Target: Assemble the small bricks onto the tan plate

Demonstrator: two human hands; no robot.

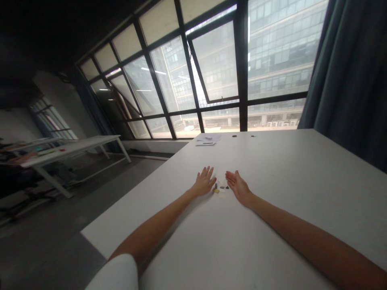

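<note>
Both my arms reach out over a white table (pixel 287 193). My left hand (pixel 204 181) lies flat, palm down, fingers spread, holding nothing. My right hand (pixel 237 186) rests on its edge with the palm turned inward and fingers apart, also holding nothing. Between the two hands lie a few small parts (pixel 220 188), one yellowish, others dark or pale; they are too small to identify. Neither hand grips them.
Papers with a pen (pixel 208 140) and two small dark items (pixel 234 136) lie at the table's far edge by the large windows. A dark curtain (pixel 350 80) hangs at the right. Another white table (pixel 69 151) stands left across the grey floor.
</note>
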